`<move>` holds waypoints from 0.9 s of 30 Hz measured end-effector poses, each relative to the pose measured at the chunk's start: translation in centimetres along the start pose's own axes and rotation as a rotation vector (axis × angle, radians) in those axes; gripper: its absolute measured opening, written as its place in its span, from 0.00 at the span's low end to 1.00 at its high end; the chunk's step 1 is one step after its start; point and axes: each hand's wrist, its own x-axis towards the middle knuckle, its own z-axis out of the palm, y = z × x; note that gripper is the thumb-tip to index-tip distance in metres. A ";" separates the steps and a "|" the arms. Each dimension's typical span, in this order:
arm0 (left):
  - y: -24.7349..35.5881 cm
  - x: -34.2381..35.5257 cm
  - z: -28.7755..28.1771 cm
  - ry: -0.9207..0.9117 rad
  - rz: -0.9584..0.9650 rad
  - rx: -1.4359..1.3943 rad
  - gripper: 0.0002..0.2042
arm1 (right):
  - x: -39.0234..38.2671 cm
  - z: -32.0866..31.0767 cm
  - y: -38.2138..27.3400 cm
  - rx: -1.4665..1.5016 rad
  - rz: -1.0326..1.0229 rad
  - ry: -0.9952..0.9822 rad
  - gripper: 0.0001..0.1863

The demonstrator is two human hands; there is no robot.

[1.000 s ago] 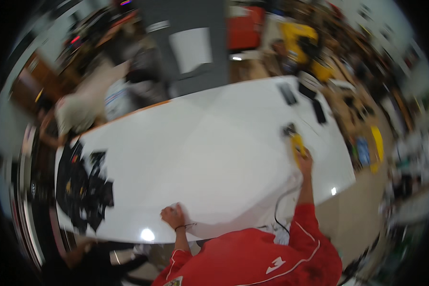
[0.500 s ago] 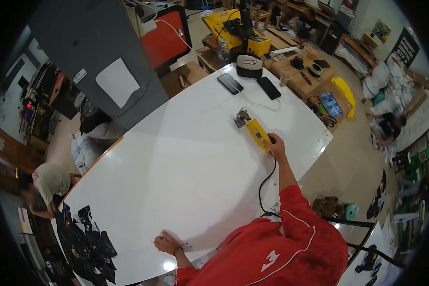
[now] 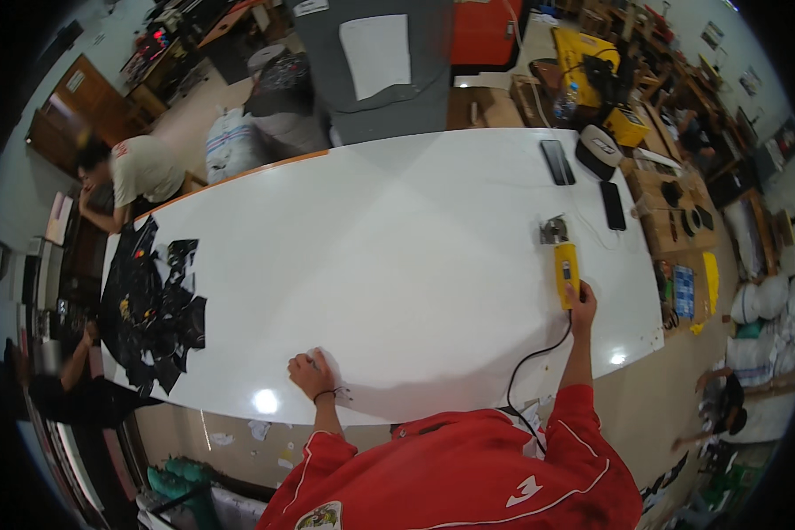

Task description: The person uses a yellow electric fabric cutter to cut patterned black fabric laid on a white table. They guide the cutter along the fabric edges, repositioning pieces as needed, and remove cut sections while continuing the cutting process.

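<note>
My right hand is closed round the rear end of a yellow handheld electric rotary cutter, near the right side of the white table. Its metal blade head points away from me, and a black cord runs back from it toward my body. Close to the table's near edge, my left hand rests on the surface with its fingers curled in and nothing visible in them. A dark band circles that wrist.
Black cut pieces are heaped at the table's left end, near two people. At the far right lie two phones and a cap. Beyond the far edge rises a grey pillar. Cardboard with small items adjoins the right end.
My view has swung to the left, so more of the black pieces and the people there show. My right hand still holds the cutter, and my left still rests on the table.
</note>
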 end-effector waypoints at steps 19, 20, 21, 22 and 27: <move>0.6 0.1 -0.5 0.008 -0.046 -0.031 0.15 | -0.6 0.8 -0.9 0.000 -0.094 -0.054 0.19; 0.6 0.2 -0.6 0.003 -0.053 -0.030 0.15 | -0.3 0.5 -0.9 -0.030 -0.094 -0.038 0.20; 0.7 0.1 -0.6 -0.002 -0.059 -0.031 0.15 | 0.0 0.9 -0.7 -0.037 -0.138 -0.027 0.21; 0.8 -0.3 -0.7 -0.022 -0.072 -0.023 0.15 | 0.0 0.5 -0.7 -0.054 -0.123 -0.018 0.21; 0.9 -0.5 -0.8 -0.019 -0.074 -0.008 0.15 | 0.1 -0.1 -1.8 -0.098 -0.111 -0.099 0.23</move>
